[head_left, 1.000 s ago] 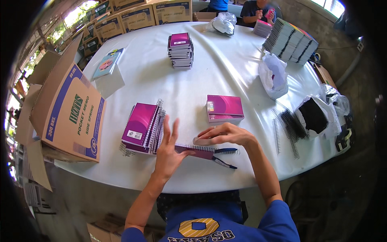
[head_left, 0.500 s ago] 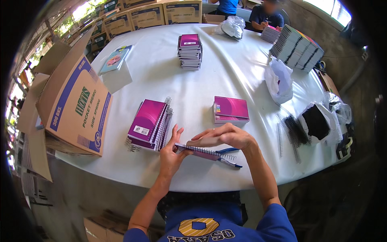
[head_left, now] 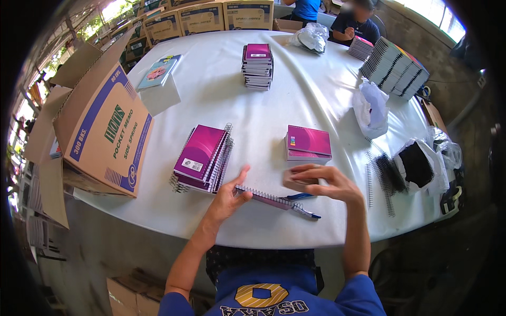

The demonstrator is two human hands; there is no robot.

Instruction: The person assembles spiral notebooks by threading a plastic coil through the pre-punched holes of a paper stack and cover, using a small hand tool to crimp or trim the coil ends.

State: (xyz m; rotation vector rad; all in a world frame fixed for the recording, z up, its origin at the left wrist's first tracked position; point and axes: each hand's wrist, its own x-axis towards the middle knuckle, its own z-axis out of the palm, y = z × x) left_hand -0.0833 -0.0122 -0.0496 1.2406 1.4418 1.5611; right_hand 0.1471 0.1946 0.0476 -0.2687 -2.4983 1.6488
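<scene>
My left hand [head_left: 232,200] grips the left end of a small purple notebook [head_left: 271,200], held on edge with a wire coil [head_left: 258,193] along its top side. Above the coil's right part, my right hand [head_left: 329,181] holds a flat brownish block [head_left: 296,181], blurred and partly covered by the fingers; it is apart from the notebook. Behind the notebook lies a tool with blue handles [head_left: 300,196], mostly hidden. A pen [head_left: 308,214] rests at the notebook's right end. Left of my left hand is a stack of coil-bound purple notebooks [head_left: 200,150].
Ahead of my right hand sits a purple notebook pile [head_left: 308,141], with another stack [head_left: 258,68] farther back. Loose black coils [head_left: 387,171] and plastic bags [head_left: 370,110] lie right. A large open carton [head_left: 105,131] stands left. Across the table sits another person [head_left: 354,26].
My right hand has lifted off the coil and moved right, with the block showing in its fingers. My left hand keeps its hold on the notebook. The whole view has shifted slightly.
</scene>
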